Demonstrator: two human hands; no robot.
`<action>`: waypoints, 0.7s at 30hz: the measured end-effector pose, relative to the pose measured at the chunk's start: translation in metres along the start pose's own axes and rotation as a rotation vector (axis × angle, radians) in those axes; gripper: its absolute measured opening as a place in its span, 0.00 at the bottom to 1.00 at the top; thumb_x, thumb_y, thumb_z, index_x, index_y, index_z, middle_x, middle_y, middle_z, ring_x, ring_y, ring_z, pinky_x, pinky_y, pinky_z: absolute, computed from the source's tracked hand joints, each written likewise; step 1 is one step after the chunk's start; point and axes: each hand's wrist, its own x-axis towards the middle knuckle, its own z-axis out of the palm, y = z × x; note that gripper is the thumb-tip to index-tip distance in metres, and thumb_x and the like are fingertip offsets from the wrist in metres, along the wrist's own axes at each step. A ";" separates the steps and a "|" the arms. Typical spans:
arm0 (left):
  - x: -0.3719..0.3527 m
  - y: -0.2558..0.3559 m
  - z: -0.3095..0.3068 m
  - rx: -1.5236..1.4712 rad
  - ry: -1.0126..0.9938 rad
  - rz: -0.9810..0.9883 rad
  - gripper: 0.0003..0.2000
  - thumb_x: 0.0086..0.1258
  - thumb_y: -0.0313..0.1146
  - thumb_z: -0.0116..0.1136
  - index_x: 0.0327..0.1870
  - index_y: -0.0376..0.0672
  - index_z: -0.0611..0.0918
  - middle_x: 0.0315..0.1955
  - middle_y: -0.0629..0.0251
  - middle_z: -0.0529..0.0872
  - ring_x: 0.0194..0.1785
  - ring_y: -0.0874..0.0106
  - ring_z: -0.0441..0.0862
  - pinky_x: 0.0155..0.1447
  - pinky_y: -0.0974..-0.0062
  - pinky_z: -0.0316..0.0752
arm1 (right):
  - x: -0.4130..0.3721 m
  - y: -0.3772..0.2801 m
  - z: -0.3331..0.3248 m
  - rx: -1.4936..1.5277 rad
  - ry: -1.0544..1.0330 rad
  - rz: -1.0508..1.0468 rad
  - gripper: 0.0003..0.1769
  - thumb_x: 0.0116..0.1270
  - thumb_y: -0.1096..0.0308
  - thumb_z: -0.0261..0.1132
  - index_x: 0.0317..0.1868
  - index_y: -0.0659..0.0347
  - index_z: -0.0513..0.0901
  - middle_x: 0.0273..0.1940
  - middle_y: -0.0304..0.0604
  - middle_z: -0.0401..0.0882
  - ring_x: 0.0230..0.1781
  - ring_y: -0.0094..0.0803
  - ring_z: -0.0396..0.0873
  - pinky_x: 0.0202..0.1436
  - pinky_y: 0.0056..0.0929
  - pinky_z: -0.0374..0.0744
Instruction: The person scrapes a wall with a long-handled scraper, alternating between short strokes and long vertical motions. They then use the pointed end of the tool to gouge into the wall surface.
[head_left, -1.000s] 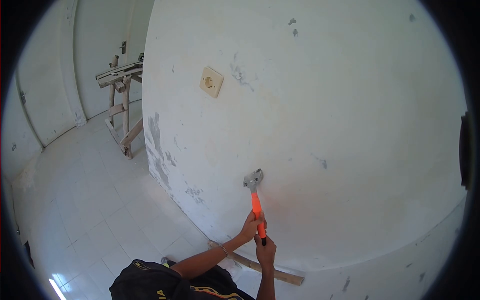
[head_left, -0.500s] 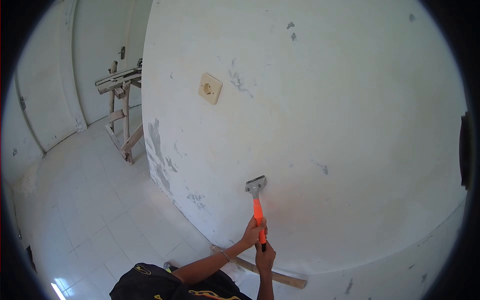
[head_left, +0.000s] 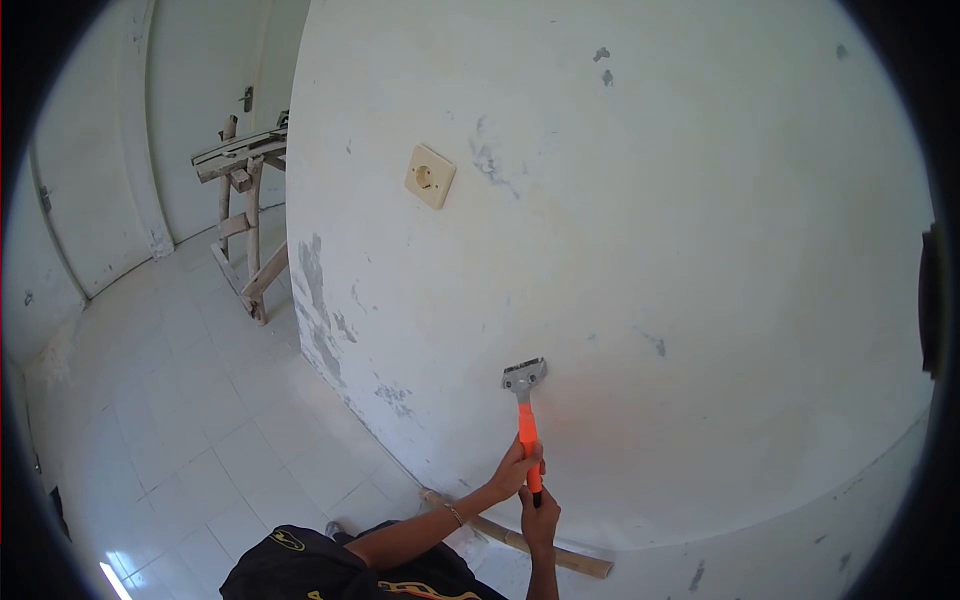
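A scraper with an orange handle and a wide metal head points up against the white wall. My left hand, with a bracelet on its wrist, is wrapped round the middle of the orange handle. Lower down, my right hand grips the black end of the same handle. The metal head lies at the wall surface, below and right of a cream socket. Whether the blade touches the wall cannot be made out.
A rough wooden trestle stands on the tiled floor at the left, near a door. A bamboo piece lies along the wall's foot. Grey bare patches mark the wall's left edge.
Both hands and the scraper have shifted slightly right in the view. The wall's marks and the socket also sit a little further right, so the view has moved somewhat.
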 end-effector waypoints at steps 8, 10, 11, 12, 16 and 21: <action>-0.004 -0.001 -0.001 -0.085 0.014 -0.033 0.10 0.82 0.41 0.49 0.49 0.45 0.69 0.33 0.68 0.75 0.31 0.76 0.78 0.37 0.74 0.78 | -0.002 -0.005 0.001 -0.040 0.009 0.003 0.17 0.70 0.60 0.66 0.47 0.67 0.83 0.23 0.46 0.77 0.24 0.28 0.73 0.33 0.33 0.73; -0.003 0.003 0.003 -0.017 0.008 0.014 0.11 0.82 0.42 0.49 0.50 0.45 0.68 0.34 0.68 0.75 0.32 0.76 0.78 0.38 0.73 0.78 | -0.001 -0.009 -0.003 -0.020 0.002 -0.017 0.17 0.71 0.59 0.66 0.46 0.68 0.83 0.23 0.45 0.78 0.24 0.28 0.73 0.33 0.33 0.74; 0.004 0.008 -0.001 -0.039 0.021 0.021 0.11 0.82 0.42 0.49 0.49 0.45 0.68 0.32 0.68 0.76 0.31 0.76 0.78 0.36 0.74 0.78 | 0.004 -0.014 0.001 -0.026 0.015 -0.062 0.17 0.71 0.58 0.66 0.46 0.68 0.83 0.23 0.46 0.78 0.24 0.28 0.73 0.33 0.34 0.73; 0.009 0.020 -0.008 -0.060 0.034 0.020 0.11 0.82 0.43 0.49 0.48 0.45 0.68 0.30 0.67 0.76 0.31 0.76 0.79 0.34 0.75 0.79 | 0.008 -0.030 0.006 -0.025 0.023 -0.061 0.17 0.71 0.58 0.66 0.46 0.68 0.83 0.23 0.46 0.78 0.24 0.28 0.73 0.33 0.34 0.73; 0.014 0.032 -0.013 -0.066 0.071 0.014 0.12 0.82 0.43 0.49 0.48 0.44 0.69 0.28 0.66 0.78 0.30 0.75 0.79 0.34 0.75 0.80 | 0.012 -0.044 0.016 -0.009 0.031 -0.112 0.19 0.73 0.57 0.64 0.41 0.70 0.82 0.21 0.41 0.75 0.24 0.25 0.65 0.30 0.33 0.69; -0.004 -0.006 -0.003 0.014 0.009 -0.052 0.14 0.82 0.44 0.50 0.52 0.42 0.69 0.31 0.67 0.77 0.33 0.76 0.80 0.38 0.74 0.79 | -0.009 0.028 0.009 0.029 0.058 -0.093 0.20 0.73 0.56 0.64 0.35 0.70 0.81 0.21 0.37 0.71 0.24 0.23 0.66 0.29 0.31 0.68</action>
